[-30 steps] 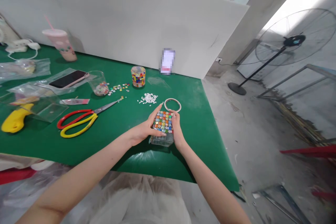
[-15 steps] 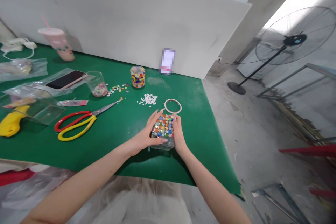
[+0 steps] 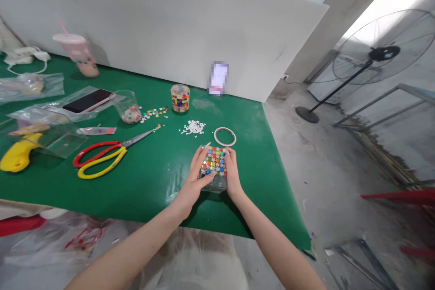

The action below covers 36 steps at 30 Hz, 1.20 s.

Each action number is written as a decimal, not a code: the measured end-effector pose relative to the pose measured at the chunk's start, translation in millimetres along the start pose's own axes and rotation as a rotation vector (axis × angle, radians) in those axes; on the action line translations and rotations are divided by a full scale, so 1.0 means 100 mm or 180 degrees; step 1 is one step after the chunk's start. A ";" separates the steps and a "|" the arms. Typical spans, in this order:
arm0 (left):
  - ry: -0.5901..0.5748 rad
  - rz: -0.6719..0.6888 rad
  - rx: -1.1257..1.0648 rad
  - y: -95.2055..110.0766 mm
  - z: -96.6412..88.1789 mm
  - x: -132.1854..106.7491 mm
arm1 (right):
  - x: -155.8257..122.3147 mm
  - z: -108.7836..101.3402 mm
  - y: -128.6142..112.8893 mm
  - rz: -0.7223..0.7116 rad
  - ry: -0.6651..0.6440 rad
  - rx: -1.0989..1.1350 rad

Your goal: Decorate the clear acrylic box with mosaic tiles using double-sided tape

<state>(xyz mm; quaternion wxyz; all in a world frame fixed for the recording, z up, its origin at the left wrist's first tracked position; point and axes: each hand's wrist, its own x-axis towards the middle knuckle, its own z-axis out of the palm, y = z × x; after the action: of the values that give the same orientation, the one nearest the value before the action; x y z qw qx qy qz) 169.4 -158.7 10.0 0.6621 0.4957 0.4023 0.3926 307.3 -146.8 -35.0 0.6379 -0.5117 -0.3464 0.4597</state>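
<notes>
Gripping a clear box (image 3: 214,173) faced with coloured tiles, the left hand (image 3: 193,180) and right hand (image 3: 231,173) press against its two sides near the table's (image 3: 142,181) near edge. A ring (image 3: 224,136) lies just beyond; scissors (image 3: 102,157) lie well left.
</notes>
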 end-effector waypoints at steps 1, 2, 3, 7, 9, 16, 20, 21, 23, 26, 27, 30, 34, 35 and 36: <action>0.0030 -0.0028 -0.0032 0.01 0.01 -0.01 | 0.00 0.00 -0.01 -0.0004 0.0007 0.0004; 0.0047 -0.0060 -0.0063 0.02 0.02 -0.01 | -0.01 0.01 -0.01 0.0000 0.0007 0.0007; 0.0045 -0.0087 -0.0088 0.03 0.02 -0.01 | -0.01 0.01 -0.02 0.0012 -0.0001 0.0011; -0.0072 -0.0103 -0.0135 0.00 -0.03 0.00 | 0.00 0.00 0.01 0.0065 -0.0037 0.0043; -0.0240 -0.0070 -0.0209 -0.04 -0.08 0.00 | 0.00 0.00 0.04 0.0062 -0.0042 0.0061; -0.0400 0.0298 0.0191 -0.21 -0.13 -0.06 | -0.09 0.00 -0.03 -0.0158 -0.0284 0.0132; -0.0370 0.0543 0.0424 -0.27 -0.11 -0.05 | -0.13 0.00 -0.09 -0.0310 -0.0393 0.0135; -0.0346 0.0586 0.0464 -0.28 -0.10 -0.05 | -0.13 0.00 -0.09 -0.0323 -0.0412 0.0128; -0.0307 0.0616 0.0481 -0.28 -0.09 -0.05 | -0.13 -0.01 -0.09 -0.0342 -0.0425 0.0108; -0.0285 0.0592 0.0424 -0.28 -0.07 -0.06 | -0.12 -0.03 -0.07 -0.0368 -0.0403 0.0072; -0.0289 0.0604 0.0402 -0.28 -0.07 -0.07 | -0.11 -0.03 -0.07 -0.0375 -0.0405 0.0063; -0.0301 0.0668 0.0407 -0.28 -0.07 -0.07 | -0.11 -0.04 -0.06 -0.0409 -0.0438 0.0054; -0.0367 0.0724 0.0527 -0.29 -0.09 -0.06 | -0.13 -0.03 -0.07 -0.0465 -0.0477 0.0053; -0.0375 0.0732 0.0539 -0.29 -0.09 -0.06 | -0.13 -0.03 -0.08 -0.0472 -0.0477 0.0051; -0.0377 0.0735 0.0542 -0.30 -0.10 -0.06 | -0.14 -0.03 -0.08 -0.0477 -0.0472 0.0048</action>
<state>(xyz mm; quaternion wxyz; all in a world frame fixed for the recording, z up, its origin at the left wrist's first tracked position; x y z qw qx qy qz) 161.7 -167.3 -19.5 0.5906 0.6152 0.3348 0.4006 306.9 -161.0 -27.5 0.6469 -0.4441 -0.4265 0.4499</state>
